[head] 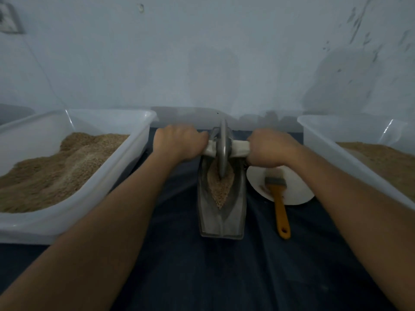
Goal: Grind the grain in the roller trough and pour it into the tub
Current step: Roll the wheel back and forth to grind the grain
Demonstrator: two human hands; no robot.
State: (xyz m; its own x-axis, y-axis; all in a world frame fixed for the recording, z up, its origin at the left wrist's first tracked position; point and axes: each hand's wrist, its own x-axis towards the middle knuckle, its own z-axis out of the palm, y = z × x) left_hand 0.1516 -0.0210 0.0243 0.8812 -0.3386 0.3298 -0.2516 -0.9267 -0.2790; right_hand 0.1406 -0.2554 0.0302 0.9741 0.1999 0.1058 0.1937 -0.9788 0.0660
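Against a pale wall, a dark surface [179,254] carries the roller trough [221,198], grain [219,189] inside. Left hand [179,142] and right hand [269,147] each grip the roller [223,147] handles; press evenly, keeping the wheel centred.

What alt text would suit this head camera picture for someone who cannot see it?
Two hands, left hand and right hand, grip the white handles of a metal wheel standing in a narrow trough of grain. Plastic tubs of grain flank it; a brush lies on a white plate.
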